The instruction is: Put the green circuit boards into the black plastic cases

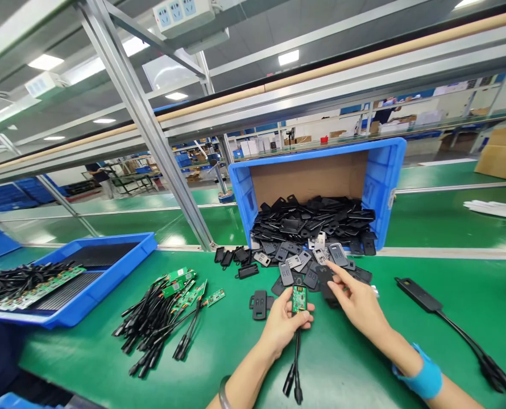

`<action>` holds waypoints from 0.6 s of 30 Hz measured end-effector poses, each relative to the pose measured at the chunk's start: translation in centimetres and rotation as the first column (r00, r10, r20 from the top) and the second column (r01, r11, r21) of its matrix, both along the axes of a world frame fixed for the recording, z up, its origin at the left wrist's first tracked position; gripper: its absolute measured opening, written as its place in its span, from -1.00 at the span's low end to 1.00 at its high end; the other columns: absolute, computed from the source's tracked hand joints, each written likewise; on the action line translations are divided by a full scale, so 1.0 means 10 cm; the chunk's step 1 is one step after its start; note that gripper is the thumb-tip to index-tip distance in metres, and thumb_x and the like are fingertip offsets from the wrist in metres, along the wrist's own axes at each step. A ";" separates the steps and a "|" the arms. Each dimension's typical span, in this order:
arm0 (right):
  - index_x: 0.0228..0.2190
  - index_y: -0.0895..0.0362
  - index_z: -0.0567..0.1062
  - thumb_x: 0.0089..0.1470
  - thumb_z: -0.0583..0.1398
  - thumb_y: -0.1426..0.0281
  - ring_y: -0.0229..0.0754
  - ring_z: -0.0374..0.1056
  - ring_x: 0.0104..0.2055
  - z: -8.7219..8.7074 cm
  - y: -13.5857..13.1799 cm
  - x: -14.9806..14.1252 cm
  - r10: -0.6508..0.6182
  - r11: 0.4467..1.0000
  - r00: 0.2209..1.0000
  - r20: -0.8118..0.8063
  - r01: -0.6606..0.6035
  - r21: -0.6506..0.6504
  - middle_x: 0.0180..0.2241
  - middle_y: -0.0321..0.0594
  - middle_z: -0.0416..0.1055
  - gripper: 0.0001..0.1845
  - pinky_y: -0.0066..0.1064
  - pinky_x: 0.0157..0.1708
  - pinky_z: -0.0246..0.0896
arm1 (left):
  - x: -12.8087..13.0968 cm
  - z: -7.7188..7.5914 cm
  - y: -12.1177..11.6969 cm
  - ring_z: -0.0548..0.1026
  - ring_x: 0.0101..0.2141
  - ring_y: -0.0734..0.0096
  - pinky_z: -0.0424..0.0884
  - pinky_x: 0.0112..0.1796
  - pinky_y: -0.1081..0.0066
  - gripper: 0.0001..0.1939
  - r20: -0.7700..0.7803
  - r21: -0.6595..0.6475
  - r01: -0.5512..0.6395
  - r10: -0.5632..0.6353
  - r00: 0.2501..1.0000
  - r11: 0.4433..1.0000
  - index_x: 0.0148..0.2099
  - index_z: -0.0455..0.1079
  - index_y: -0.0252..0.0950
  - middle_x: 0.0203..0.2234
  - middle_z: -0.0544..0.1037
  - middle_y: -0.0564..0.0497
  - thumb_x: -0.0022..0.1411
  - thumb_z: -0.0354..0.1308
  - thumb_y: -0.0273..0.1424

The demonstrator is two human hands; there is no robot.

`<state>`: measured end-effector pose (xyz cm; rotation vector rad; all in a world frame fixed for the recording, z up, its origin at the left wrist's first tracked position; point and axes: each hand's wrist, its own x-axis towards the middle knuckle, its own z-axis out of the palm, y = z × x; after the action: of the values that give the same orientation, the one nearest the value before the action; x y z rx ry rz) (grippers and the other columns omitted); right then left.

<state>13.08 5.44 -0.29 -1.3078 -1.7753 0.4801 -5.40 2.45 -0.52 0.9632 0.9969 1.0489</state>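
Observation:
My left hand grips a green circuit board between thumb and fingers. Two black cables with plugs hang from its lower end. Whether a black shell lies beneath the board, I cannot tell. My right hand is open over the near edge of a pile of black plastic covers, thumb and index finger apart beside a dark cover; contact is unclear. A few slotted covers lie left of my left hand.
A blue bin tipped toward me spills black housings. Cabled boards lie in a heap at left, near a blue tray. On the right is a closed black unit with cables. A metal post rises behind the bench.

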 end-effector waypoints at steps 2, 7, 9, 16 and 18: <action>0.06 0.13 0.24 0.13 0.03 0.24 -0.27 0.31 -0.50 0.04 -0.08 -0.13 0.097 0.981 0.962 -0.254 -0.135 -0.137 -0.43 -0.28 0.35 -0.53 -0.45 -0.49 0.27 | 0.02 -0.02 -0.01 0.51 -0.52 0.43 0.41 -0.49 0.45 -0.21 -0.002 -0.030 0.008 -0.009 1.000 1.000 0.12 0.10 -0.32 -0.33 0.51 -0.08 -0.14 0.35 -0.31; -0.18 0.12 0.26 0.08 0.07 0.20 -0.29 0.25 -0.53 0.01 -0.12 -0.24 0.147 0.939 0.889 -0.434 -0.263 -0.222 -0.59 -0.41 0.22 -0.69 -0.51 -0.57 0.17 | 0.04 -0.04 -0.01 0.50 -0.58 0.44 0.39 -0.58 0.49 -0.05 0.007 -0.051 0.001 -0.001 1.000 0.999 0.17 -0.01 -0.31 -0.41 0.45 0.04 -0.23 0.39 -0.32; -0.26 0.10 0.24 0.06 0.08 0.20 -0.29 0.27 -0.55 -0.04 -0.08 -0.18 0.125 0.927 0.905 -0.406 -0.253 -0.277 -0.59 -0.44 0.18 -0.73 -0.51 -0.61 0.14 | 0.02 -0.02 0.01 0.46 -0.60 0.52 0.36 -0.62 0.55 -0.18 -0.022 -0.021 -0.039 0.039 0.999 0.999 0.10 0.07 -0.33 -0.42 0.47 0.03 -0.19 0.36 -0.31; -0.35 0.10 0.37 0.07 0.06 0.36 -0.25 0.29 -0.50 -0.09 -0.05 -0.07 0.122 0.989 0.989 0.083 -0.115 -0.092 -0.40 -0.25 0.31 -0.89 -0.37 -0.45 0.25 | 0.01 0.04 0.01 0.34 -0.75 0.63 0.22 -0.76 0.63 -0.47 -0.155 -0.011 -0.007 0.005 0.988 1.000 -0.10 0.18 -0.33 -0.49 0.54 0.01 -0.08 0.27 -0.25; -0.33 0.08 0.41 0.13 0.04 0.38 -0.24 0.30 -0.45 -0.04 -0.10 -0.11 0.152 0.987 0.980 0.129 -0.157 0.028 -0.36 -0.22 0.33 -0.85 -0.39 -0.40 0.26 | 0.03 0.04 -0.02 0.35 -0.78 0.60 0.22 -0.78 0.62 -0.52 -0.200 -0.018 0.089 -0.091 0.976 0.996 -0.17 0.21 -0.32 -0.55 0.53 0.03 -0.10 0.28 -0.24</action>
<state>11.98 4.48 -0.67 -1.2024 -1.9920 0.4554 -5.08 2.30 -0.17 1.1131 1.1109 0.8838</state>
